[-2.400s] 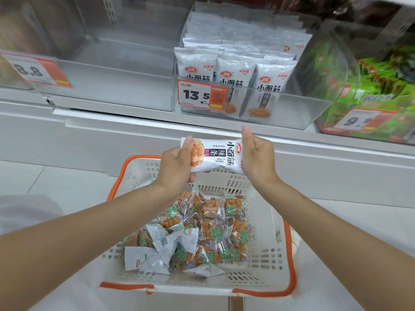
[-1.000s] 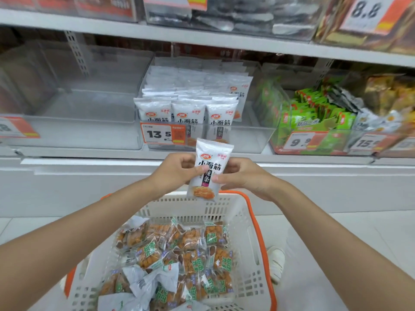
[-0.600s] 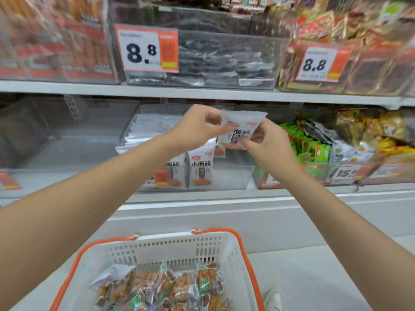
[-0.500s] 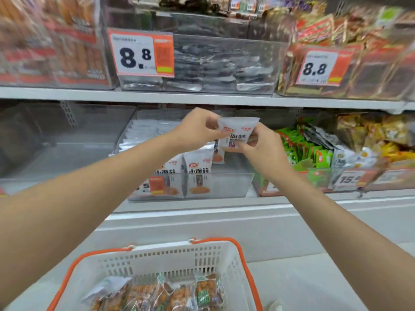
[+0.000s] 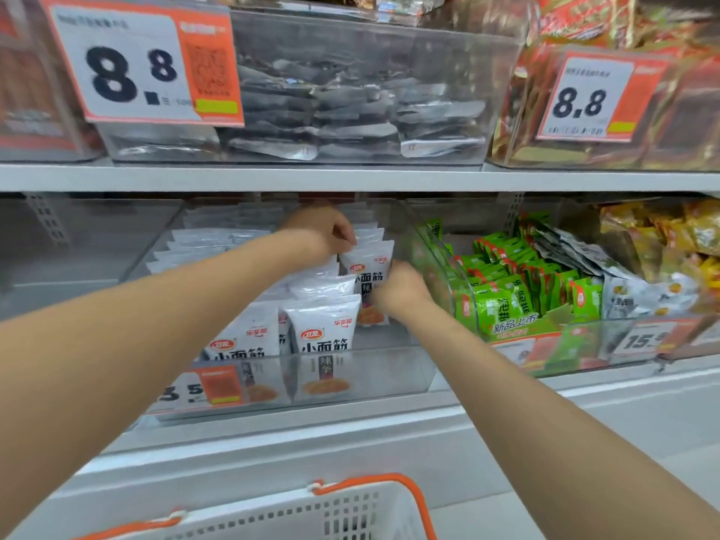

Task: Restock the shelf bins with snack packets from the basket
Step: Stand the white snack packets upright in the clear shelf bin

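Bare left hand (image 5: 321, 232), right hand (image 5: 400, 291)

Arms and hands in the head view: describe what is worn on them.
Nothing worn shows: left forearm and right forearm are bare to the frame's edge, no sleeves. Left hand and right hand are ungloved, wrists without watch or bracelet.

8.8 on price tag (image 5: 128, 64), 小面筋 on packet (image 5: 369, 263)
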Available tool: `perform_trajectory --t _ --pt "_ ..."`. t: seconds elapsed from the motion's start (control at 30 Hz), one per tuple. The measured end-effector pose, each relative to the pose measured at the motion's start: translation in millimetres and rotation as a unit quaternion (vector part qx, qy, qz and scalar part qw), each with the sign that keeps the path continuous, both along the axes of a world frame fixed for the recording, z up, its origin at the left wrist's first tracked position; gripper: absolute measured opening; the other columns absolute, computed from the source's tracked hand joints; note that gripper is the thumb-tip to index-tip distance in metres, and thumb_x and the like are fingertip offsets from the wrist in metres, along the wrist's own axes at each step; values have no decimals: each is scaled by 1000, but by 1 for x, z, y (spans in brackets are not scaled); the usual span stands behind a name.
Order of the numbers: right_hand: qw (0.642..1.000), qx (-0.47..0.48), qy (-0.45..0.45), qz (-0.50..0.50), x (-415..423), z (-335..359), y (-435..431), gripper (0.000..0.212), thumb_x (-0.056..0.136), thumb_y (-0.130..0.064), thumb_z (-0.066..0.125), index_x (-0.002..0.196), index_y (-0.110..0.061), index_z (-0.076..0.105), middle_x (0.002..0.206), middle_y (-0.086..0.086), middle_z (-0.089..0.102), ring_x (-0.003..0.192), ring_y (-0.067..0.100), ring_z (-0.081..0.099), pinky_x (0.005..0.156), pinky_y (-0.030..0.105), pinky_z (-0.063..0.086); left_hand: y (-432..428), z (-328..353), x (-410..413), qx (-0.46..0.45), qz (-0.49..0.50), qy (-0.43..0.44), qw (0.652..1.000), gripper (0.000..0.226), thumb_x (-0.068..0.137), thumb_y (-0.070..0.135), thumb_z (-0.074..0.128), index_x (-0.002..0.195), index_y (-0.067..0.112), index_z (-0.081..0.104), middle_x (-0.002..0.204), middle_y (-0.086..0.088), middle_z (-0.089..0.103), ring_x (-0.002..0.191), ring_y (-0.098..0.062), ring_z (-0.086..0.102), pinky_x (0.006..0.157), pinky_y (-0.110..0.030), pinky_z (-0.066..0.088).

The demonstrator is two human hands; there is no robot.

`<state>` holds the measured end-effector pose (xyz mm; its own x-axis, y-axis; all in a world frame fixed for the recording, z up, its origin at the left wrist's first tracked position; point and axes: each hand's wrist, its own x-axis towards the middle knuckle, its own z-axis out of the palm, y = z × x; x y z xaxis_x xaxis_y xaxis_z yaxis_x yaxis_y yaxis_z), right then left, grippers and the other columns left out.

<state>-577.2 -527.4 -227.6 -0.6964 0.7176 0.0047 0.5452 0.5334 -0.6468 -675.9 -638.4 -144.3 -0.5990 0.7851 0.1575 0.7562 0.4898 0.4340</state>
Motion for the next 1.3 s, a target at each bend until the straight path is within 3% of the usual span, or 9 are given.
perform_trajectory --t 0.43,0.63,0.73,0.8,0.9,1.0,1.03,1.13,1.3 --pt "998 -6 -51 31 -12 -7 -1 22 87 -12 61 107 -4 62 107 12 66 99 28 64 69 27 44 1 -7 -9 18 22 60 998 12 94 27 62 100 27 72 97 13 60 96 -11 57 94 -28 48" --pt "995 -70 -32 66 7 6 -10 17 86 -7 60 100 1 64 103 13 69 96 26 65 82 36 56 -12 -2 5 53 38 33 997 17 94 19 54 91 26 69 93 4 64 86 -19 57 85 -32 52" --pt "995 -78 -17 65 29 27 -21 12 93 -5 49 84 0 54 82 9 57 81 23 52 61 27 41 -34 -1 15 87 20 4 996 20 98 27 54 109 23 70 110 5 68 98 -16 62 87 -31 52" --pt "991 -122 49 35 41 35 -28 16 95 -10 46 90 0 56 81 11 56 79 24 48 58 26 39 -57 1 25 79 -9 21 997 29 100 33 49 118 19 68 115 2 68 98 -17 63 84 -29 49" --pt "936 -331 116 29 46 45 -45 32 100 -40 44 110 -11 55 97 7 62 86 24 60 91 38 51 -96 3 43 -8 -45 80 996 51 100 52 32 133 21 57 131 -2 62 115 -20 57 99 -37 44" --pt "912 -398 29 92 37 47 -56 70 88 -74 35 139 -27 44 137 -2 51 127 25 50 106 47 41 -125 -4 57 -145 -38 173 973 82 86 77 13 150 29 32 154 3 36 141 -17 33 116 -43 22" --pt "909 -403 -4 109 33 48 -60 77 85 -79 32 142 -28 43 141 0 51 128 26 49 105 46 41 -130 -8 59 -165 -31 186 968 89 82 81 7 152 30 26 157 4 30 144 -15 27 116 -43 18" --pt "894 -430 -46 120 19 46 -70 74 91 -74 28 132 -19 55 124 11 65 109 30 62 96 43 47 -137 -18 58 -188 -25 226 956 103 71 82 -7 154 25 14 162 3 17 148 -15 16 118 -42 18" --pt "894 -430 -47 119 12 43 -72 71 92 -71 32 129 -16 57 118 13 67 102 30 62 105 48 41 -136 -25 52 -195 -26 251 948 85 87 71 14 155 18 11 162 -1 16 149 -17 15 118 -40 22"
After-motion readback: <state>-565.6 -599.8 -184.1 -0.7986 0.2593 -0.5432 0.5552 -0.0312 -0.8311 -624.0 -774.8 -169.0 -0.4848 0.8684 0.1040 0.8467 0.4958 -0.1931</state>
